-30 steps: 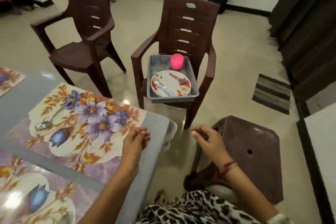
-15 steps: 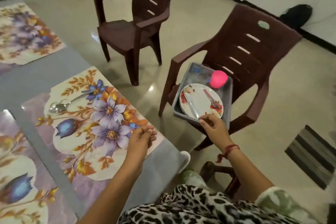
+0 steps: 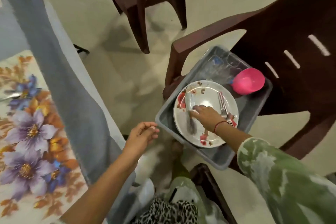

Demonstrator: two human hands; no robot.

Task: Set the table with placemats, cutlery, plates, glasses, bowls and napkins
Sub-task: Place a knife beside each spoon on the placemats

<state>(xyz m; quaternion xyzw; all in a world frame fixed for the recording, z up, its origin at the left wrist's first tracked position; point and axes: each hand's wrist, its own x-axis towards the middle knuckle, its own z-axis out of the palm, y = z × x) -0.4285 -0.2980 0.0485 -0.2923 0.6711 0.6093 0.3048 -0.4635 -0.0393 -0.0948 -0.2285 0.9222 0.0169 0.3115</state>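
1. The table knife (image 3: 190,103) lies flat along the left side of the floral plate (image 3: 205,94). The plate sits in the grey tub (image 3: 214,160) on the seat of a brown plastic chair (image 3: 281,23). Blur smears the knife's handle end.
2. It looks like light, stiff, slippery steel lying flush on a glossy plate. The handle seems the best place to take it, tipping it up first so that fingers can get underneath.
3. The right hand (image 3: 207,116) reaches over the plate with its fingertips (image 3: 193,112) on the knife near its middle. I cannot tell through the blur whether the grip has closed round it.
4. A fork (image 3: 222,102) lies on the plate's right side, beside the wrist, and a careless lift could knock it.
5. The plate is the heavier piece and may be breakable, so it probably wants two hands at opposite rims.
6. A pink bowl (image 3: 248,81) and a clear glass (image 3: 221,65) stand at the tub's far end.
7. The left hand (image 3: 141,136) hovers just off the tub's near-left corner, its grip loosely curled and holding nothing.
8. On the tabletop (image 3: 72,96) to the left lies a flowered placemat (image 3: 31,123) with a spoon (image 3: 11,96) on it.
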